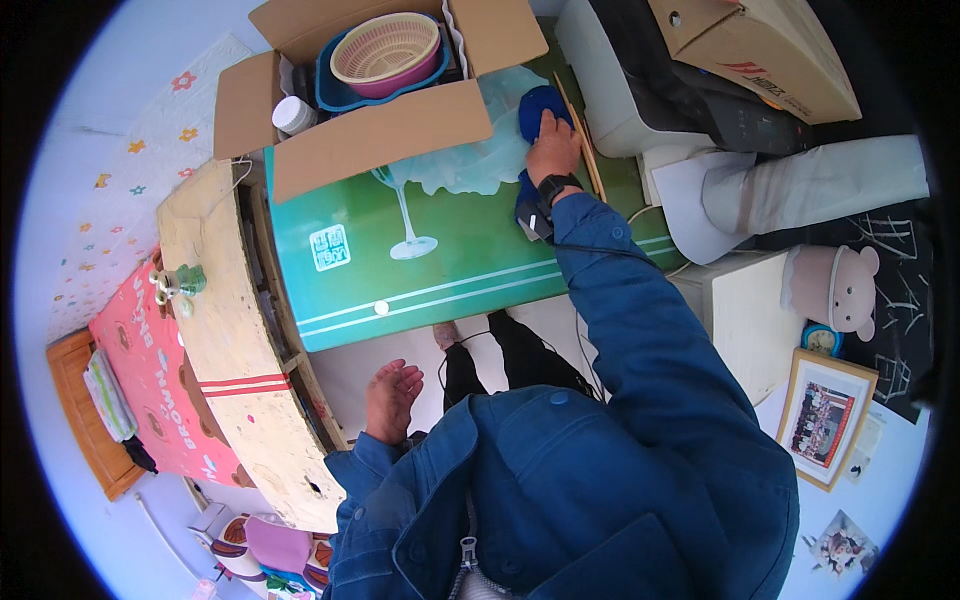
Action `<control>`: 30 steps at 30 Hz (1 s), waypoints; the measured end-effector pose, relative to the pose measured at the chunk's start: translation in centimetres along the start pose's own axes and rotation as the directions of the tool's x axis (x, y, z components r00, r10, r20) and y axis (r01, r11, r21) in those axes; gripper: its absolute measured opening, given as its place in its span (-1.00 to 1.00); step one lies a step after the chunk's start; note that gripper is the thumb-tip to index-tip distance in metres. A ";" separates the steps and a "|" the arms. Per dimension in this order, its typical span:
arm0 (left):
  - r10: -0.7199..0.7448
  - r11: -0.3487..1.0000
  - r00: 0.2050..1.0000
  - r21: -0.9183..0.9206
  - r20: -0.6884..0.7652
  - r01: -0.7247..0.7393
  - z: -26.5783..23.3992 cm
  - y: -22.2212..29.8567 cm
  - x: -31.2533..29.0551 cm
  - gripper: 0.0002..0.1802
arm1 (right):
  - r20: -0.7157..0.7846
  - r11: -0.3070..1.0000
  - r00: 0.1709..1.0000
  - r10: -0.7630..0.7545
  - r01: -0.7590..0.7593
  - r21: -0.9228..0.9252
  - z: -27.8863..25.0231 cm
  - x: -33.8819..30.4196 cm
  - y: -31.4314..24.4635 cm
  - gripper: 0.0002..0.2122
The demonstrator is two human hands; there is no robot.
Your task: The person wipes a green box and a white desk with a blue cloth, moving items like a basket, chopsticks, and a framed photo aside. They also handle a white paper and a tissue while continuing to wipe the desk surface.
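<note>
Closest of all is one blue jacket (560,470), with one zip (468,553) at its front, worn by the person whose two hands reach out from its sleeves. Their right hand (553,150) lies on one dark blue cloth (543,103), fingers curved over it; I cannot tell whether they grip it or merely rest there. This cloth is on the green desk (470,235), toward its right edge. Two blue parts show, one under the fingers and one beside the wrist; whether they join is hidden. One black wristband (558,187) circles that wrist. Their left hand (392,400) holds nothing: it hangs off the desk's near edge, palm turned inward, fingers loosely bent.

Two thin wooden sticks (592,165) lie just right of the right hand. One small white cap (381,308) sits near the desk's near edge, left of its middle.

Two cardboard boxes are in view. One open box (390,150) stands at the desk's far left corner, carrying one beige colander (385,50), one pink bowl (400,82), one blue basin (324,85) and one white jar (293,115). Another box (770,50) rests on one printer (620,80) by the desk's far right corner.
</note>
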State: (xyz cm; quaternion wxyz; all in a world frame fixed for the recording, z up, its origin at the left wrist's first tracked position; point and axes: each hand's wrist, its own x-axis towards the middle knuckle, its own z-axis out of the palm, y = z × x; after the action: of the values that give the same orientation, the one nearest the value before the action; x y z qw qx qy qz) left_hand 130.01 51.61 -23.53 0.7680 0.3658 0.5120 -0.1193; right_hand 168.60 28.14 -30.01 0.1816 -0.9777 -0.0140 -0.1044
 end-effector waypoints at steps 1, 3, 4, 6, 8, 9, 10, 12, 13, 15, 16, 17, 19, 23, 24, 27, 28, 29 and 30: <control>-0.008 1.000 1.000 0.006 -0.010 0.008 -0.1 -0.1 0.1 -0.69 | -0.003 1.000 1.000 -0.006 0.006 0.000 0.1 -0.5 -0.3 -0.49; -0.010 1.000 1.000 0.003 -0.005 0.010 -0.1 -0.3 0.4 -0.70 | 0.004 0.997 0.998 -0.064 0.064 0.032 -0.1 -2.3 -1.1 -0.50; -0.008 1.000 1.000 0.000 0.009 0.008 0.0 -0.4 0.6 -0.70 | -0.008 0.989 0.990 -0.140 0.141 0.039 -0.2 -3.9 -2.0 -0.50; -0.032 0.999 0.999 -0.002 0.018 0.032 0.6 -0.4 1.0 -0.69 | 0.002 0.946 0.947 -0.321 0.321 0.053 -0.4 -7.6 -4.4 -0.55; -0.025 0.999 0.999 0.035 0.046 0.023 1.5 -0.3 1.4 -0.68 | 0.242 0.903 0.871 -0.428 0.403 0.147 -1.0 -12.4 -7.1 -0.63; -0.018 0.999 0.998 0.051 0.061 0.015 2.2 -0.2 1.6 -0.67 | 0.193 0.864 0.850 -0.491 0.447 0.231 -1.6 -15.2 -8.4 -0.64; -0.006 0.998 0.997 0.057 0.072 0.002 2.7 -0.1 1.7 -0.67 | 0.208 0.796 0.770 -0.603 0.560 0.230 -2.3 -17.3 -9.0 -0.65; 0.032 0.998 0.995 0.049 0.095 -0.037 3.1 0.3 1.1 -0.67 | 0.085 0.664 0.702 -0.707 0.619 0.419 -3.8 -20.4 -8.8 -0.64; 0.026 0.997 0.997 0.073 0.078 -0.032 3.2 0.5 1.1 -0.67 | 0.130 0.661 0.688 -0.714 0.601 0.449 -4.3 -20.9 -8.0 -0.66; 0.022 0.998 0.998 0.065 0.051 -0.025 3.1 1.0 0.7 -0.67 | 0.110 0.649 0.689 -0.716 0.600 0.468 -5.5 -20.8 -5.4 -0.67; 0.036 0.998 0.997 0.053 0.063 -0.040 2.8 1.1 0.5 -0.67 | 0.167 0.693 0.695 -0.699 0.602 0.397 -6.4 -20.8 -3.7 -0.65; 0.019 0.999 0.998 0.045 0.063 -0.022 2.6 1.2 0.4 -0.67 | 0.227 0.742 0.716 -0.660 0.577 0.340 -7.1 -20.5 -2.2 -0.63; 0.023 0.999 0.999 0.025 0.035 -0.024 2.0 1.2 0.2 -0.66 | 0.285 0.824 0.788 -0.545 0.443 0.353 -8.9 -20.2 0.8 -0.55; 0.020 1.000 0.999 -0.010 0.034 -0.019 1.3 0.8 0.2 -0.65 | 0.236 0.935 0.924 -0.302 0.239 0.263 -11.4 -19.2 4.6 -0.46; 0.021 1.000 0.998 -0.023 0.051 -0.020 1.4 0.7 0.4 -0.64 | 0.200 0.944 0.945 -0.259 0.203 0.261 -12.1 -18.8 5.5 -0.45; 0.028 0.999 0.997 -0.022 0.067 -0.026 1.8 0.7 0.9 -0.63 | 0.102 0.935 0.995 0.021 -0.056 0.350 -11.7 -16.1 6.9 -0.49; 0.025 1.000 0.997 -0.005 0.077 -0.025 2.0 0.8 1.0 -0.62 | 0.056 0.920 0.994 0.092 -0.107 0.378 -11.3 -14.9 7.3 -0.51; 0.025 1.000 0.995 0.010 0.094 -0.026 2.1 0.9 1.1 -0.62 | 0.059 0.882 0.983 0.172 -0.181 0.435 -10.8 -13.8 7.5 -0.54; 0.018 1.000 0.997 0.022 0.078 -0.020 2.3 1.0 1.1 -0.62 | 0.081 0.865 0.975 0.209 -0.223 0.450 -10.2 -13.0 7.5 -0.54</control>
State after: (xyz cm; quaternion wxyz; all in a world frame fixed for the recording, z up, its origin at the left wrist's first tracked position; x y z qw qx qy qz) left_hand 132.71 50.98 -23.58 0.7841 0.3744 0.4770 -0.1320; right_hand 154.35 17.64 -26.02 0.4164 -0.9044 0.0685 -0.0627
